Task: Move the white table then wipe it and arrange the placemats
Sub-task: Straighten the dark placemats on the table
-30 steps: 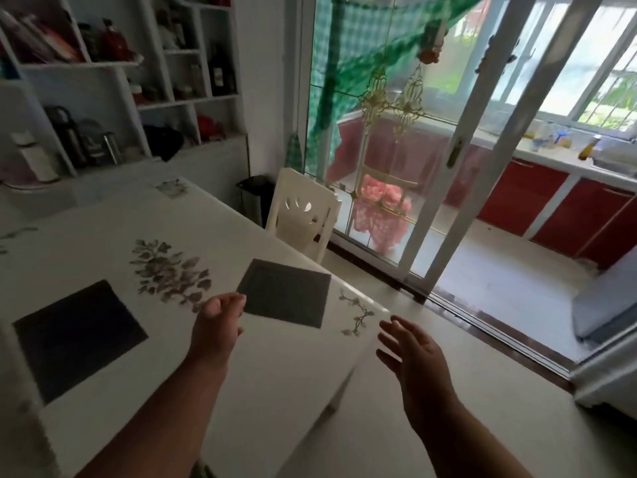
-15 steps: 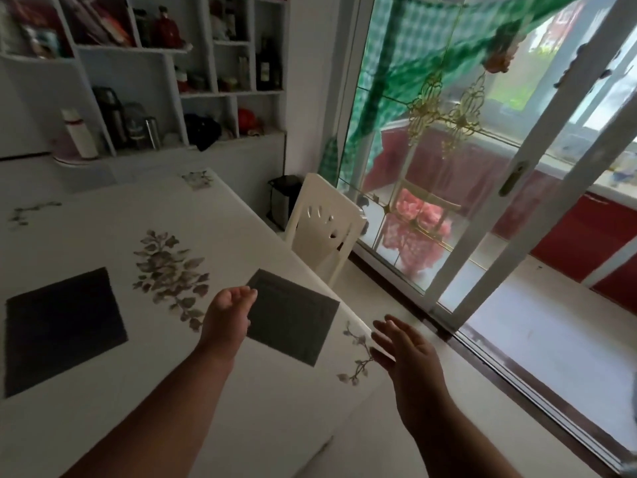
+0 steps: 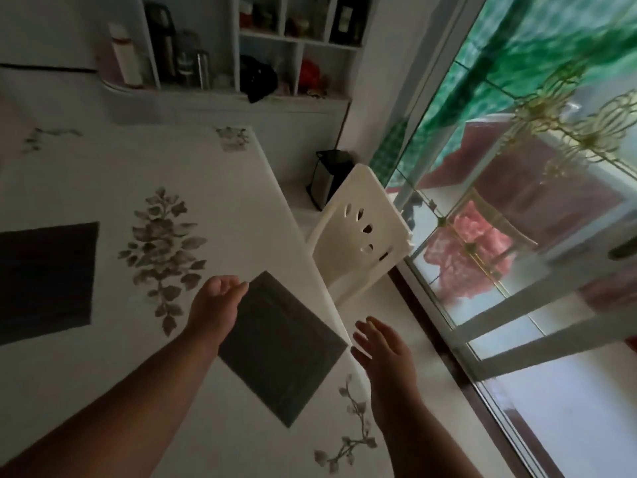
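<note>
The white table [image 3: 103, 174] with grey leaf prints fills the left of the view. Two dark placemats lie on it. One placemat [image 3: 44, 281] is at the far left, and the near placemat [image 3: 282, 346] lies turned like a diamond close to the table's right edge. My left hand [image 3: 215, 301] is over the table, its fingers curled down onto the near placemat's upper left edge. Just off the table's right edge beside that placemat, my right hand [image 3: 382, 353] hovers with straight, spread fingers and holds nothing.
A white plastic chair [image 3: 358, 236] stands against the table's right side. Behind it is a black bin [image 3: 329, 177]. White shelves [image 3: 262, 46] with bottles and flasks line the back wall. A sliding glass door [image 3: 517, 270] runs along the right, with a strip of floor between it and the table.
The view has swung left and down toward the table. My left hand stays at the near placemat's edge. My right hand has come closer to the table's right edge.
</note>
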